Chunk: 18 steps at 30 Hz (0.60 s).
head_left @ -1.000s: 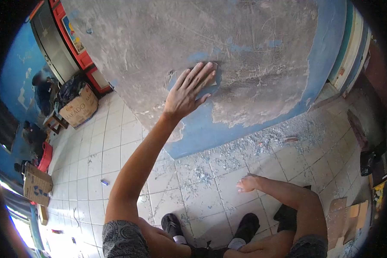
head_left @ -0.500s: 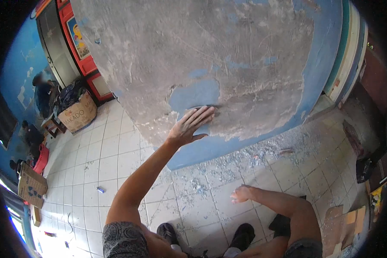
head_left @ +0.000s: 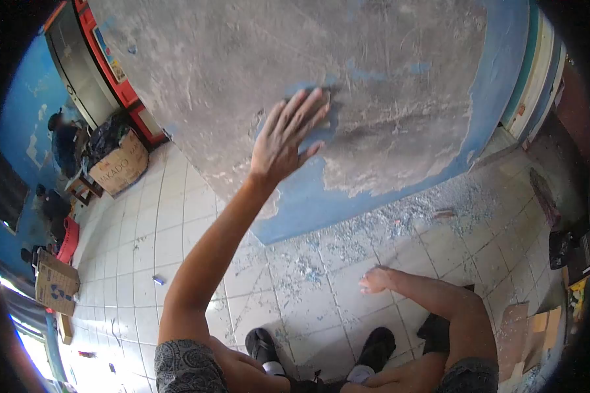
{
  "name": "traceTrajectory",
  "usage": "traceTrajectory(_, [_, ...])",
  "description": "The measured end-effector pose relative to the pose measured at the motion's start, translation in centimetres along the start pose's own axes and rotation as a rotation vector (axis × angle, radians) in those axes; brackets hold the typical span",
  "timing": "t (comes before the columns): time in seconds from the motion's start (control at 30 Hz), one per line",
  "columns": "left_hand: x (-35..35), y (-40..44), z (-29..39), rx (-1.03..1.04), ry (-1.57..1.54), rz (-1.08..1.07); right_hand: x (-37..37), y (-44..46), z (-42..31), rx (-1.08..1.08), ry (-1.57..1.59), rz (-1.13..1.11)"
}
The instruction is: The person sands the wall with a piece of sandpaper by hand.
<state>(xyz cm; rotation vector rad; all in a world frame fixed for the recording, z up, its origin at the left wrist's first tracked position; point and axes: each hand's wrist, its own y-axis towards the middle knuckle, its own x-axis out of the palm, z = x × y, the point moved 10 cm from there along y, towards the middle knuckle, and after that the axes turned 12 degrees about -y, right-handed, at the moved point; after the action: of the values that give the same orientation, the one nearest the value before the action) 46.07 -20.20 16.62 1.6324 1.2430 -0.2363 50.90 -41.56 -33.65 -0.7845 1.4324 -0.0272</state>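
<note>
Hands at a wall, seen from the head and read from near to far. Nearest, two dark shoes (head_left: 377, 347) stand apart on the tiled floor (head_left: 177, 229), both pointing toward the wall. The right hand (head_left: 375, 280) is held low above the tiles, its fingers partly bent; nothing is seen in it, and whether it is clenched or released cannot be told. Small flakes (head_left: 308, 268) lie scattered beyond the shoes, thickest along the foot of the wall. The wall (head_left: 229, 59), the thing being worked on, rises directly ahead: rough grey over most of its face, with blue along its lower and right-hand edges. The left hand (head_left: 283, 141) is spread over a blue patch (head_left: 326, 134) in the grey, fingers extended and slanting upward, grasping nothing by closure; a thin edge shows by the fingertips, too little to name. The step in hand is judged to be a rubbing pass over this patch; any further stroke would call for a flat palm and even pressure. Farther off, to the left, stand a cardboard box (head_left: 121, 169) with a black bag (head_left: 111, 136) at its top, another person (head_left: 65, 145) beside them, and a grey door (head_left: 82, 65).
</note>
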Motion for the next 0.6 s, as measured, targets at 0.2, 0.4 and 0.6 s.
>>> traceTrajectory(0.2, [5.6, -6.0, 2.6, 0.158, -0.073, -0.158, -3.6, -0.4, -0.8, 0.0, -0.017, -0.059])
traceTrajectory(0.4, [-1.3, 1.3, 0.0, -0.069, -0.13, 0.016, -0.2, 0.9, -1.0, -0.034, -0.017, -0.093])
traceTrajectory(0.6, [3.5, -2.5, 1.6, 0.063, -0.015, -0.112, -2.9, -0.2, -0.7, -0.032, -0.01, 0.034])
